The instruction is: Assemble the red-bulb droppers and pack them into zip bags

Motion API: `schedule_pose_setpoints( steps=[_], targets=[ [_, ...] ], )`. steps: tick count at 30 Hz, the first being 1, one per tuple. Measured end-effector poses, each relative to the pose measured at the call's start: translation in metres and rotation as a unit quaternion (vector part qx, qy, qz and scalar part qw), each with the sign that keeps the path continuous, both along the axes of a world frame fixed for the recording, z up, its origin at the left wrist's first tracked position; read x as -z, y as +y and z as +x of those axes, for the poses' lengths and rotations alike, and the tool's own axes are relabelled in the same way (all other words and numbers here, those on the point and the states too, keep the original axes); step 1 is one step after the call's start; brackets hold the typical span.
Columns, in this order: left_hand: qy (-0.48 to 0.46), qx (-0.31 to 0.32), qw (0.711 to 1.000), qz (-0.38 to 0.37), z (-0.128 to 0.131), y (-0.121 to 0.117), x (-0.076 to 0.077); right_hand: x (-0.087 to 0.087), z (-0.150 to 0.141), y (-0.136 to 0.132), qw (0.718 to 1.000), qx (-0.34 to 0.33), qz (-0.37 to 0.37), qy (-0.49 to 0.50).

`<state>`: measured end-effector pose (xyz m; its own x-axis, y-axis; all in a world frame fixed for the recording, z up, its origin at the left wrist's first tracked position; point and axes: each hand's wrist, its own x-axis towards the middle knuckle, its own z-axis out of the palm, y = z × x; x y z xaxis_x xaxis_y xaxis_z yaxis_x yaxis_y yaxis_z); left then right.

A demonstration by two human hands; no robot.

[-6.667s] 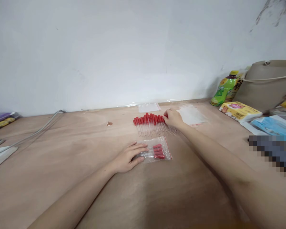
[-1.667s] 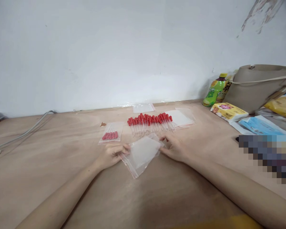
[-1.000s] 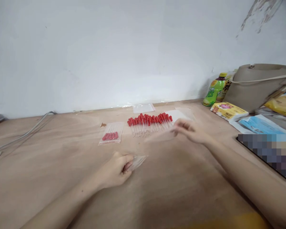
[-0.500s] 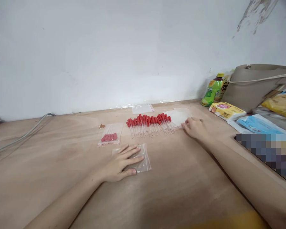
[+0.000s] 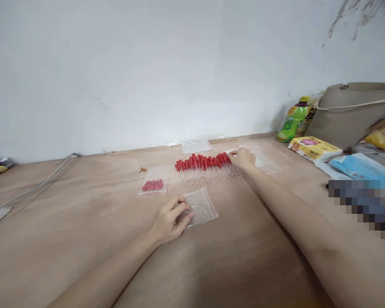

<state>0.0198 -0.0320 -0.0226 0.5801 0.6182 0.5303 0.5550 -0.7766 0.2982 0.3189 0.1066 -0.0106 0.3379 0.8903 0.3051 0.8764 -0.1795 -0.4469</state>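
My left hand [image 5: 173, 218] rests on the table with curled fingers, its thumb and fingertips closed at the left edge of a transparent zip bag [image 5: 200, 207]. A row of droppers [image 5: 205, 164] with red bulbs and thin clear stems lies behind that bag. At the row's right end is my right hand [image 5: 243, 158], thumb and forefinger pinched at the bulb of a dropper; the other fingers are partly hidden. To the left, a second zip bag [image 5: 154, 182] holds several red-bulbed droppers lying side by side.
More flat bags [image 5: 197, 146] lie near the wall, others [image 5: 259, 158] beyond my right hand. A green bottle [image 5: 293, 119], a yellow box [image 5: 314, 149], a blue packet [image 5: 362, 167] and a grey bag [image 5: 349, 111] stand at right. A cable [image 5: 51, 182] crosses the left side.
My left hand has gone from lying spread over the zip bag to curled at its left edge, and the bag has turned slightly. My right hand has moved left onto the dropper row.
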Motion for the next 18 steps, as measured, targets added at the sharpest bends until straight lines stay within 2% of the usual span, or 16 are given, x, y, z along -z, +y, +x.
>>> schedule_pose_setpoints(
  steps=[5,7,9,11,12,13,15,18],
  targets=[
    [0.052,0.06,0.996,-0.051,-0.005,0.004,-0.006,-0.001,0.007,0.009,0.99,-0.002,0.04,0.132],
    [0.076,0.087,0.99,-0.084,-0.008,0.006,-0.009,-0.005,0.011,0.009,0.986,-0.02,0.046,0.157],
    [0.094,0.104,0.984,-0.111,-0.01,0.007,-0.011,-0.01,0.012,0.0,0.975,-0.049,0.088,0.196],
    [0.103,0.113,0.98,-0.125,-0.01,0.007,-0.012,-0.012,0.009,-0.019,0.945,-0.087,0.172,0.265],
    [0.106,0.118,0.979,-0.128,-0.009,0.007,-0.012,-0.011,0.006,-0.032,0.918,-0.109,0.218,0.314],
    [0.108,0.122,0.978,-0.131,-0.008,0.007,-0.012,-0.009,0.002,-0.047,0.898,-0.122,0.233,0.352],
    [0.113,0.124,0.977,-0.135,-0.005,0.008,-0.011,0.0,-0.009,-0.075,0.871,-0.143,0.206,0.422],
    [0.113,0.11,0.977,-0.142,-0.002,0.007,-0.01,0.018,-0.023,-0.104,0.827,-0.124,0.168,0.521]
  ],
)
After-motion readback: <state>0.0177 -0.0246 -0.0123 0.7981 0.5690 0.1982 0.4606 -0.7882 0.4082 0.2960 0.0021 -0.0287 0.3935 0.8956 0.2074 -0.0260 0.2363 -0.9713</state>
